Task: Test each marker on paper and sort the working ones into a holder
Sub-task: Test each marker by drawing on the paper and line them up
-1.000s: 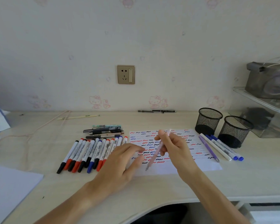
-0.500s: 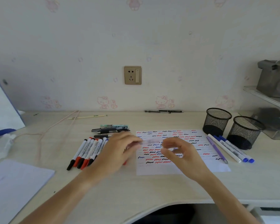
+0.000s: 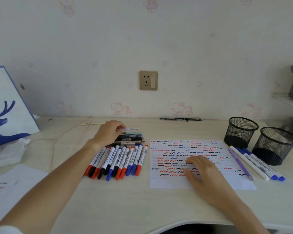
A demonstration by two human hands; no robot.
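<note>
While L hand (image 3: 108, 133) pinches it, pink pen (image 3: 131, 129) lies horizontal, tip pointing rt.

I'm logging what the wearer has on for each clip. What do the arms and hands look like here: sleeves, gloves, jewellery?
Both hands are bare: the left hand and right hand show no gloves, rings or watch. Both forearms are uncovered. A bit of white fabric, maybe a sleeve, shows at the lower left corner.

A pale pink pen (image 3: 131, 129) lay level above the dark pens (image 3: 130, 138). Capped red, black and blue markers (image 3: 118, 162) lay in a row left of the squiggle-covered paper (image 3: 172, 183); two black mesh holders (image 3: 240, 132) stood upright right.
</note>
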